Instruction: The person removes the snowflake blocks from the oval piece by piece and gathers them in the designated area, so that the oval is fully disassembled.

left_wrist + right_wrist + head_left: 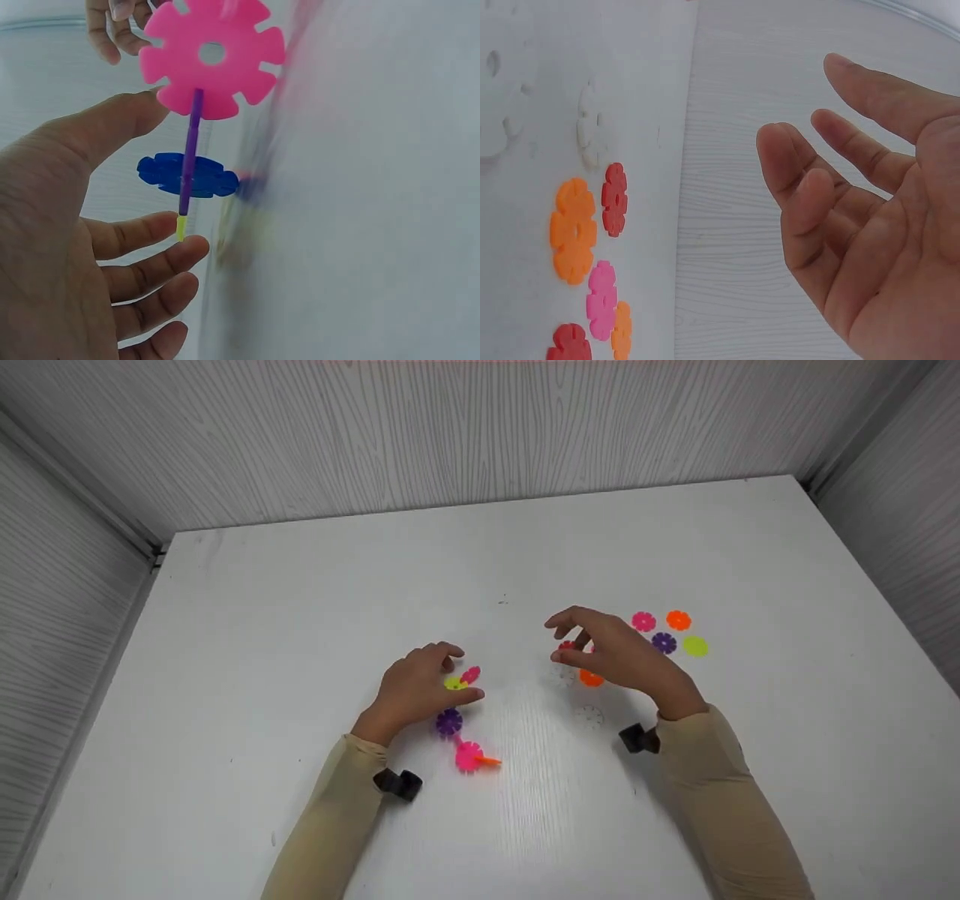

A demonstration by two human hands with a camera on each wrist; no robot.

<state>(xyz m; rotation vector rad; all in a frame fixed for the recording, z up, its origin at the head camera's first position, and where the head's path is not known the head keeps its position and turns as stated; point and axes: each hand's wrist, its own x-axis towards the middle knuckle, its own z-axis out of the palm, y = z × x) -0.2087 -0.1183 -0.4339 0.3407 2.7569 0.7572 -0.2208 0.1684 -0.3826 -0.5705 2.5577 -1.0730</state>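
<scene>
A joined chain of notched plastic discs, with a purple disc (449,723), a pink disc (469,756), an orange disc (489,762) and a yellow disc (455,683), is on the white table. Beside its upper end is my left hand (412,686), thumb and fingers apart. In the left wrist view the fingertips lie close to the chain's pink disc (214,56) and yellow tip; contact is unclear. My right hand (622,652) hovers over loose discs, fingers loosely bent, holding nothing. Under it lie an orange disc (592,678) and a red disc (615,200), partly hidden in the head view.
Clear discs, one at the front (591,716), lie left of the right wrist. Beyond the right hand are a pink disc (643,621), an orange disc (679,620), a purple disc (664,643) and a yellow-green disc (696,646). Wood-grain panels (450,435) border the table.
</scene>
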